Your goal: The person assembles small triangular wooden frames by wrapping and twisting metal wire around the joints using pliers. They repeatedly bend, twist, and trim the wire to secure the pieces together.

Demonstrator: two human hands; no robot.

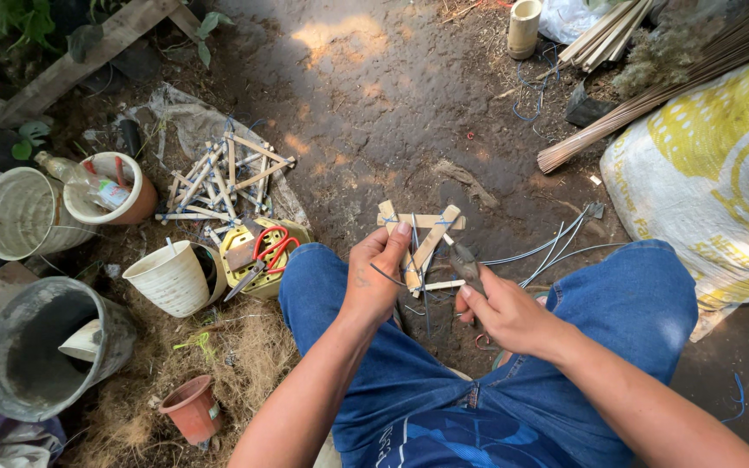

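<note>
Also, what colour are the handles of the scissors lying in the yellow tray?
Red; the scissors show best in the head view.

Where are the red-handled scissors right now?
The red-handled scissors lie on a yellow tray on the ground, left of the person's left knee, beside a white pot.

The person wears blue denim jeans [643, 303], faded paler over the knees, with a seam running up the middle. Both forearms are bare, with no sleeves in view. The left hand [374, 277] carries a small dark mark just behind the thumb; the right hand [504, 314] wears nothing.
</note>
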